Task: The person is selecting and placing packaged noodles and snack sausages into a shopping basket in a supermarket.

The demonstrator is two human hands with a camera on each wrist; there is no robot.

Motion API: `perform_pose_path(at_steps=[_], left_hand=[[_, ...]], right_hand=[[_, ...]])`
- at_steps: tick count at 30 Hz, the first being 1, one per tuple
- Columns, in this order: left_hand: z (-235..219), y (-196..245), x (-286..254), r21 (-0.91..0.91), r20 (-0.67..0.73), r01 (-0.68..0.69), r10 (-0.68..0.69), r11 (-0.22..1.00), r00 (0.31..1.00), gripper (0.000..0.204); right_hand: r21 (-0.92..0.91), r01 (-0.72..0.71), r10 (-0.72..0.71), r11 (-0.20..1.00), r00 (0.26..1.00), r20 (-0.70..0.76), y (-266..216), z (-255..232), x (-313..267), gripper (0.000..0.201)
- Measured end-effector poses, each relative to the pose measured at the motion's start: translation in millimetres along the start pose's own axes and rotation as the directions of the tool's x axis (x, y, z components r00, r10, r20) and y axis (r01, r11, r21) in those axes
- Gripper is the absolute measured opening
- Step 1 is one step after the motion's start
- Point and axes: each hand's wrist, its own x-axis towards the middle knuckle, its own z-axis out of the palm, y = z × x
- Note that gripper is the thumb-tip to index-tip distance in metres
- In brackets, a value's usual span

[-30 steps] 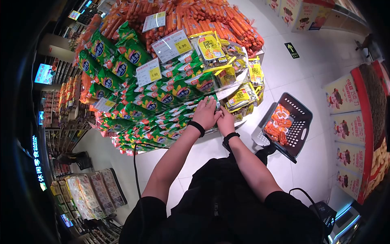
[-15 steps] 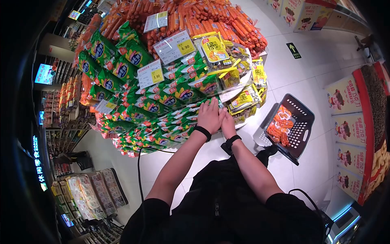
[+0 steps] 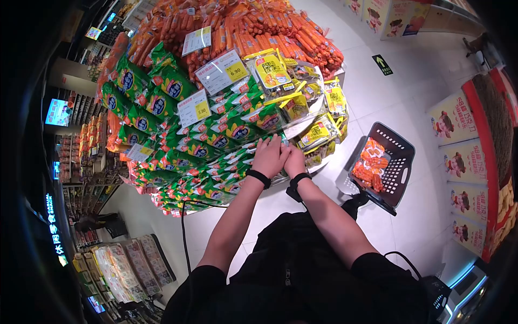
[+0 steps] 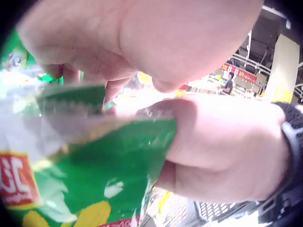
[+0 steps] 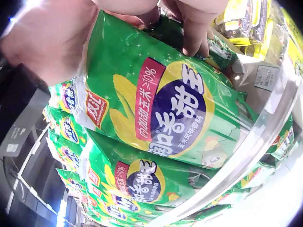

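Green corn-sausage packets (image 3: 218, 141) stand in rows on the display. At their right end, my left hand (image 3: 271, 156) lies over the packets with its fingers extended; my right hand (image 3: 294, 161) is close beside it, fingers bent. In the left wrist view, a green packet (image 4: 104, 170) fills the front, below my left hand (image 4: 142, 40) and against my right hand (image 4: 227, 142). The right wrist view has a large packet (image 5: 156, 94) tilted in front, with fingers (image 5: 195, 33) reaching behind its top edge. Whether my right thumb pinches it is hidden.
Yellow-edged packets (image 3: 318, 133) hang just right of the hands. A dark basket (image 3: 400, 156) holding orange packages (image 3: 370, 167) stands on the right. Orange sausage bundles (image 3: 259, 27) and price signs (image 3: 222, 71) are above. A cable (image 3: 184, 232) hangs left of the left arm.
The head view has shifted slightly, moving the display and hands left and down in the picture. Both hands remain at the same end of the packet rows, slightly closer together than a second ago.
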Motion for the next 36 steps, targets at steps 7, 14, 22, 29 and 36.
perform_pose_path(at_steps=[7, 14, 22, 29, 36], left_hand=[[-50, -1, -75, -0.190, -0.069, -0.064, 0.052, 0.980, 0.996, 0.043], [-65, 13, -128, -0.463, -0.108, -0.004, -0.052, 0.886, 0.993, 0.029], [-19, 69, -118, -0.590, -0.074, -0.217, 0.215, 0.778, 0.974, 0.024], [38, 138, -78, -0.579, 0.206, -0.260, 0.447, 0.773, 0.871, 0.032], [124, 262, -3, -0.503, 0.467, -0.160, 0.423, 0.849, 0.777, 0.053]], right_hand=[[0.050, -0.097, 0.082, 0.994, 0.967, 0.243, -6, -73, -10, 0.053], [-0.469, 0.193, -0.198, 0.862, 0.979, 0.038, 33, -251, -74, 0.026], [-0.904, -0.030, 0.201, 0.427, 0.978, 0.062, 116, -379, -143, 0.058], [-0.936, -0.130, 0.294, 0.328, 0.955, -0.030, 134, -397, -127, 0.025], [-0.941, -0.039, 0.285, 0.335, 0.956, 0.062, 124, -433, -97, 0.026]])
